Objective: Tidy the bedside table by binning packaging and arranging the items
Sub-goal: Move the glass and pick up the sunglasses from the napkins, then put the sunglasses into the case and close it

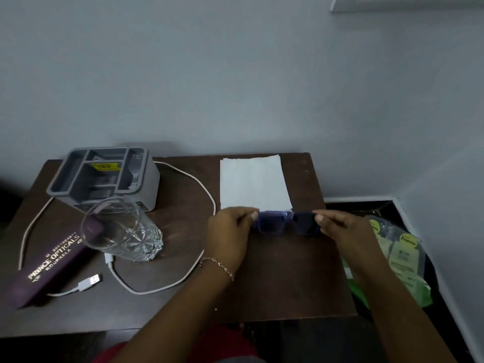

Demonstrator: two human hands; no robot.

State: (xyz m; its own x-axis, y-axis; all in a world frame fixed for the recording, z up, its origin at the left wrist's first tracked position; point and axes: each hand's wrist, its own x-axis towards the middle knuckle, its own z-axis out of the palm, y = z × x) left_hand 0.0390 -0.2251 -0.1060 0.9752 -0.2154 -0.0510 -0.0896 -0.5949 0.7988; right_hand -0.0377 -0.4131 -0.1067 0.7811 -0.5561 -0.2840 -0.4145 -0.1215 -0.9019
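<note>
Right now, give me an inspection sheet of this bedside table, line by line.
Surface: dark wooden table, scuffed.
Job's things: sunglasses held by both ends; purple case shut; glass on its side; white paper; grey organiser.
Clutter: green packaging in the black bin beside the table.
Grippers: left hand and right hand pinch the sunglasses.
Cables: white USB cable looped, plug loose.
Surroundings: pale wall.

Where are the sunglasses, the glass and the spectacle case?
sunglasses (303, 223), head view, on the dark right lens between the two hands.
glass (123, 229), head view, on its clear side wall.
spectacle case (52, 265), head view, on the gold lettering of its lid.
</note>
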